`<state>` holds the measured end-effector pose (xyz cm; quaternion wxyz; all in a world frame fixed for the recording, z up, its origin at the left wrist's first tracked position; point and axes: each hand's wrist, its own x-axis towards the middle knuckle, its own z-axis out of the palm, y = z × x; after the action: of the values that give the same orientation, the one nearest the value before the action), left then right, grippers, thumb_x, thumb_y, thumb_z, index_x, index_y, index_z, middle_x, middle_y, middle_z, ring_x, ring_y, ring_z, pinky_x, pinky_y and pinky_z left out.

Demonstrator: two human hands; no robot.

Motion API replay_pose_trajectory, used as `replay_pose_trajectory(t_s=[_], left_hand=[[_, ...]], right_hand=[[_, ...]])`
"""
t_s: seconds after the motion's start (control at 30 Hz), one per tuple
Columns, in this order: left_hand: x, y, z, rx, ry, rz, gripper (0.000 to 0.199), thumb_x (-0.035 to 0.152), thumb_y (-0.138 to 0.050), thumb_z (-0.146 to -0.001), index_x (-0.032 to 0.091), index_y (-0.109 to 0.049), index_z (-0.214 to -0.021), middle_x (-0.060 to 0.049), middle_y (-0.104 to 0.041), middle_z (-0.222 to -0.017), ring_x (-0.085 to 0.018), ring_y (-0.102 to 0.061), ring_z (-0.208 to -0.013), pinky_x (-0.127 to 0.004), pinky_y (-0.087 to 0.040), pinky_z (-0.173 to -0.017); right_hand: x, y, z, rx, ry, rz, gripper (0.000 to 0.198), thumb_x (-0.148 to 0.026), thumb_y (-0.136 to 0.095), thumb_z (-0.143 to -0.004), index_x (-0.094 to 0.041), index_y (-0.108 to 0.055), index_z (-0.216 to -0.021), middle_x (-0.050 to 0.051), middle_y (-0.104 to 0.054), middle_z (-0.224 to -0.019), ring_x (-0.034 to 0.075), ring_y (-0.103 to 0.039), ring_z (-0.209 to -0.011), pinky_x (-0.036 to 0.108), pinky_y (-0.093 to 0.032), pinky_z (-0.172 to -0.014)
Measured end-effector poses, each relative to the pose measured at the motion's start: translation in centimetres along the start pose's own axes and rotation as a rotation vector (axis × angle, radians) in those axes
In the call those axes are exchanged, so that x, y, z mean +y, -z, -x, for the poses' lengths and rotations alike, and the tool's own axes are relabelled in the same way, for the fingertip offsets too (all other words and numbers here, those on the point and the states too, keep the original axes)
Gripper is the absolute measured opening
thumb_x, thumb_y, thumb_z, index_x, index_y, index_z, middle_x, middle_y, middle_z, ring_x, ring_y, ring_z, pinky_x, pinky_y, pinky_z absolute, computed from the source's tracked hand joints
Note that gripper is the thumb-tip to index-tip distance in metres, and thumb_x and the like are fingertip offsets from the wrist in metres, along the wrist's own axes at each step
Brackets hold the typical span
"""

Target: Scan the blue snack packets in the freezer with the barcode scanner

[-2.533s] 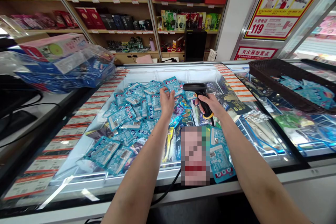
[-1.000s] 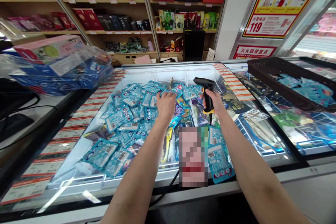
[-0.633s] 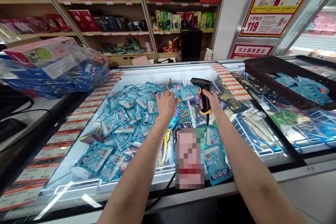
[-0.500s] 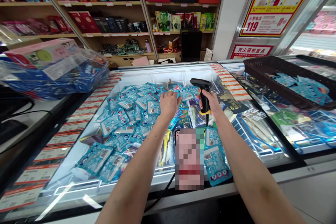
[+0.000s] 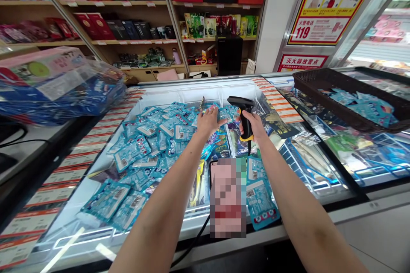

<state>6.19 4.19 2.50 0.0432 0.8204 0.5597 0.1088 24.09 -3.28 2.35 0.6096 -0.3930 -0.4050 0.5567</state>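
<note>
My right hand (image 5: 255,126) is wrapped round the grip of a black and yellow barcode scanner (image 5: 246,116), its head pointing left above the freezer's glass top. To its left, my left hand (image 5: 208,121) reaches over a spread of blue packets (image 5: 158,136), fingers and thumb apart. Its fingertips are over packets at the back of the pile; whether they touch cannot be made out. Another blue packet (image 5: 225,114) lies between the two hands. Closer to me, a phone (image 5: 226,198) with a blurred-out screen lies beside two blue packets (image 5: 261,200).
A dark basket (image 5: 307,81) holding blue packets stands on the right. At left is a plastic-wrapped bundle (image 5: 60,89). Price-label strips (image 5: 70,179) run along the freezer top. A black cable (image 5: 195,239) trails over the front edge. Stocked shelves (image 5: 128,42) stand behind.
My left hand's fingers and thumb have spread apart, and the hand has shifted slightly rightward over the packets. My right hand still holds the scanner. The whole view has shifted a little.
</note>
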Motion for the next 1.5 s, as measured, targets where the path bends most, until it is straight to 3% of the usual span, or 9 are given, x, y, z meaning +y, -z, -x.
replay_pose_trajectory(t_s=[0.13,0.3,0.4,0.47,0.7,0.97,1.1,1.33,1.5], left_hand=[[-0.9,-0.1,0.0,0.079,0.059,0.127,0.086,0.051,-0.069,-0.072,0.018,-0.035,-0.144,-0.019,-0.047,-0.136,-0.035,-0.045,-0.126,-0.047,-0.036,-0.103],[-2.6,-0.8,1.1,0.49,0.14,0.519,0.072,0.02,-0.07,-0.072,0.017,-0.042,-0.137,-0.016,-0.046,-0.124,-0.024,-0.055,-0.105,-0.038,-0.045,-0.093],[-3.6,-1.2,1.7,0.688,0.219,0.79,0.065,0.019,-0.07,-0.07,0.019,-0.048,-0.131,-0.01,-0.053,-0.113,-0.017,-0.056,-0.089,-0.035,-0.049,-0.084],[-4.1,-1.4,1.8,0.743,0.227,0.936,0.058,0.022,-0.07,-0.07,0.018,-0.052,-0.126,-0.007,-0.057,-0.103,-0.015,-0.056,-0.083,-0.033,-0.049,-0.081],[-4.6,-1.6,1.6,0.766,0.146,1.096,0.033,0.031,-0.067,-0.074,0.017,-0.061,-0.103,-0.005,-0.064,-0.094,-0.016,-0.06,-0.082,-0.031,-0.049,-0.079],[-4.8,-1.8,1.6,0.79,0.129,1.327,0.047,0.043,-0.069,-0.076,0.02,-0.052,-0.113,-0.001,-0.059,-0.082,-0.013,-0.055,-0.069,-0.025,-0.047,-0.063],[-4.7,-1.4,1.9,0.755,0.161,1.296,0.054,0.053,-0.069,-0.073,0.02,-0.051,-0.112,0.003,-0.048,-0.068,-0.01,-0.046,-0.058,-0.022,-0.041,-0.053],[-4.8,-1.5,1.8,0.708,0.165,1.197,0.064,0.063,-0.063,-0.073,0.02,-0.051,-0.118,0.005,-0.039,-0.064,-0.01,-0.04,-0.055,-0.023,-0.037,-0.054],[-4.7,-1.7,1.5,0.709,0.164,1.167,0.06,0.061,-0.063,-0.075,0.02,-0.049,-0.117,0.006,-0.03,-0.063,-0.009,-0.034,-0.054,-0.023,-0.034,-0.055]], right_hand=[[0.4,0.2,-0.2,-0.007,0.01,0.0,0.043,-0.055,-0.067,-0.073,-0.019,-0.059,-0.095,0.002,-0.066,-0.076,0.009,-0.052,-0.043,0.023,-0.041,-0.036],[0.7,0.4,-0.4,-0.024,0.026,-0.006,0.041,-0.054,-0.067,-0.074,-0.019,-0.059,-0.093,0.001,-0.066,-0.075,0.01,-0.052,-0.043,0.023,-0.041,-0.035],[0.6,0.4,-0.2,-0.041,0.034,0.005,0.039,-0.054,-0.066,-0.076,-0.018,-0.06,-0.09,0.002,-0.065,-0.075,0.009,-0.052,-0.042,0.023,-0.041,-0.035],[0.5,0.2,-0.1,-0.058,0.034,0.014,0.04,-0.055,-0.066,-0.076,-0.018,-0.061,-0.09,0.002,-0.065,-0.075,0.009,-0.051,-0.042,0.023,-0.04,-0.035],[0.1,-0.3,0.3,-0.188,0.017,0.111,0.039,-0.055,-0.064,-0.078,-0.016,-0.06,-0.084,0.003,-0.065,-0.066,0.009,-0.049,-0.039,0.023,-0.038,-0.034],[-0.2,-0.7,0.6,-0.242,0.005,0.158,0.038,-0.054,-0.063,-0.079,-0.017,-0.058,-0.08,0.004,-0.066,-0.068,0.01,-0.049,-0.038,0.024,-0.037,-0.034],[-0.4,-1.0,0.9,-0.256,0.0,0.199,0.037,-0.053,-0.064,-0.079,-0.017,-0.058,-0.082,0.002,-0.064,-0.065,0.009,-0.049,-0.038,0.023,-0.036,-0.034],[-0.5,-1.8,1.3,-0.282,0.018,0.322,0.034,-0.052,-0.066,-0.078,-0.019,-0.06,-0.08,0.002,-0.065,-0.064,0.01,-0.051,-0.039,0.024,-0.04,-0.036],[-0.5,-1.8,1.4,-0.241,0.028,0.281,0.034,-0.052,-0.067,-0.077,-0.019,-0.061,-0.085,0.002,-0.066,-0.067,0.011,-0.052,-0.04,0.024,-0.041,-0.036]])
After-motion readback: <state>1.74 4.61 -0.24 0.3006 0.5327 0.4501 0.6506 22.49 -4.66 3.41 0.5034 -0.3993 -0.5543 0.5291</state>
